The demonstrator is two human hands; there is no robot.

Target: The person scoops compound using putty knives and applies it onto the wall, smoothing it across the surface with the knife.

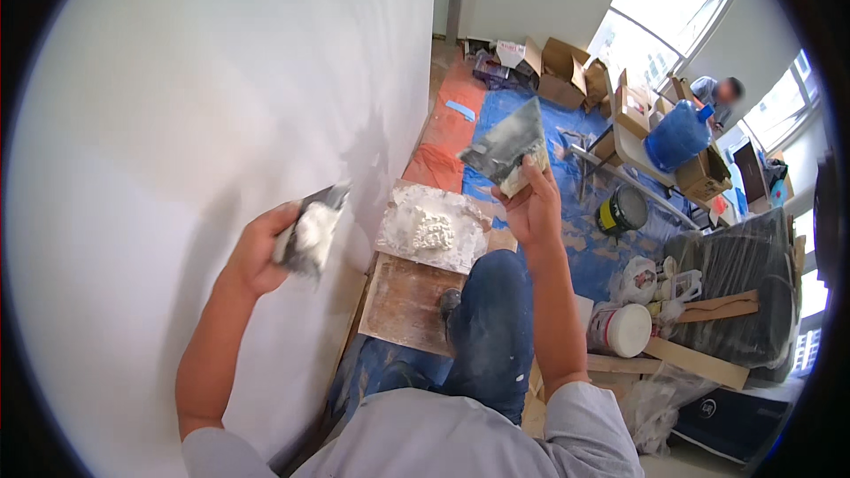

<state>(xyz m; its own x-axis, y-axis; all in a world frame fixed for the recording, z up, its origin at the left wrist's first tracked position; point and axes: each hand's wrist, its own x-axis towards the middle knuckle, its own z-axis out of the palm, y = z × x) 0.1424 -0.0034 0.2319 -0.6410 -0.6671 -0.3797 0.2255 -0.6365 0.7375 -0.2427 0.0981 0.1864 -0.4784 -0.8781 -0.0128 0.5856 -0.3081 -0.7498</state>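
Observation:
My left hand (257,252) is closed round a putty knife (333,204) close to the white wall (177,106). A lump of white putty (310,227) sits on its blade, slightly smeared by motion. My right hand (536,211) grips a wider putty knife (506,146), its flaring, putty-stained metal blade pointing away from me. Between and below the hands lies a putty-coated board (390,239) with a heap of white putty (433,229) on it. The handles of both tools are mostly hidden by my fingers.
Under the board is a brown wooden platform (403,301), one of my shoes on it. Blue sheeting (580,248) covers the floor. To the right stand a dark bucket (622,210), a white-lidded bucket (630,330) and a table with a blue water jug (678,134). Another person (708,93) is near the windows.

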